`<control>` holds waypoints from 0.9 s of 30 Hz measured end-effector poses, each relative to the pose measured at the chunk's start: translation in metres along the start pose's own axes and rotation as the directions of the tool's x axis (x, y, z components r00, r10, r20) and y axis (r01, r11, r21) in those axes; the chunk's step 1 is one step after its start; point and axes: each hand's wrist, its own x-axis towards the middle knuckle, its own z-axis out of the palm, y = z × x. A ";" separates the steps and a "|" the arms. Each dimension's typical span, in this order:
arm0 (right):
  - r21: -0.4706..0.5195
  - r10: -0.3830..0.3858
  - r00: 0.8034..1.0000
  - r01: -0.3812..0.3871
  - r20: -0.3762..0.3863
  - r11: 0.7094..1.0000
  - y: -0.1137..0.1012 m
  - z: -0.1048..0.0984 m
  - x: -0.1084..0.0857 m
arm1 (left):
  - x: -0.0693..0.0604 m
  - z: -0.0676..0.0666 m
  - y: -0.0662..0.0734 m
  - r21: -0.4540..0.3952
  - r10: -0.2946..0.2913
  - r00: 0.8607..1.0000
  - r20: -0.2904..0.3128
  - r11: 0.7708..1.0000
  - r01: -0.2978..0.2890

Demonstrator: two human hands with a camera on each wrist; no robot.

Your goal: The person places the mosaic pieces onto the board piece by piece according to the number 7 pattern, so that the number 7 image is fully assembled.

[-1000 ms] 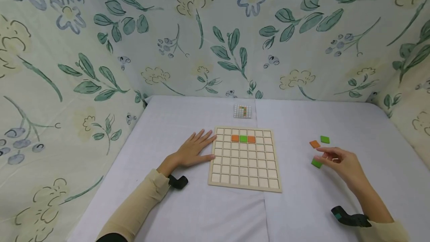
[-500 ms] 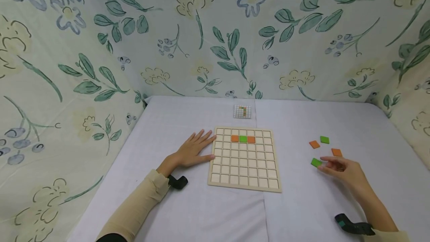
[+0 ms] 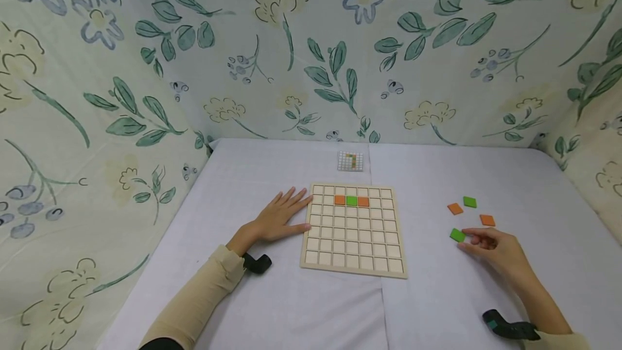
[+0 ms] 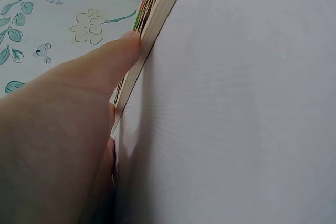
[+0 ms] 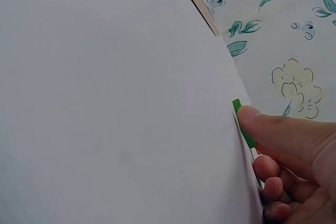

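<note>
The left hand [image 3: 279,217] lies with straight, spread fingers at the left edge of a wooden grid board [image 3: 355,273]; in the left wrist view its thumb [image 4: 113,59] touches the board's rim. An orange tile [image 3: 340,200], a green tile [image 3: 352,201] and another orange tile [image 3: 363,201] sit side by side in one row of the board. To the right of the board, the right hand [image 3: 498,250] pinches a green tile [image 3: 457,235] low at the tabletop between thumb and forefinger. In the right wrist view the thumb overlaps that green tile [image 5: 243,124], and the other fingers are curled.
Behind the held tile lie loose tiles: an orange one [image 3: 455,208], a green one [image 3: 470,202] and another orange one [image 3: 487,220]. A small card with a coloured grid pattern [image 3: 350,161] lies beyond the board. A floral cloth [image 3: 359,69] hangs behind the white-covered table [image 3: 272,307].
The right hand has drawn back toward the person and down to the near green tile, uncovering an orange tile. The left hand and the board have stayed still.
</note>
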 end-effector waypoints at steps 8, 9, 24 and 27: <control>-0.073 -0.020 1.000 0.018 -0.020 0.997 0.001 0.005 0.002 | -0.001 -0.001 0.001 -0.005 0.014 1.000 -0.013 1.000 -0.014; -0.076 -0.024 0.999 0.022 -0.022 0.997 0.002 0.005 0.002 | -0.001 -0.001 0.001 -0.004 0.012 1.000 -0.011 1.000 -0.012; -0.081 -0.085 0.996 0.082 -0.037 0.993 0.002 0.007 0.002 | -0.001 0.000 -0.001 -0.006 0.010 1.000 -0.009 1.000 -0.010; -0.083 -0.074 0.997 0.071 -0.034 0.994 0.001 0.006 0.002 | -0.001 -0.001 0.000 -0.010 0.017 1.000 -0.015 1.000 -0.017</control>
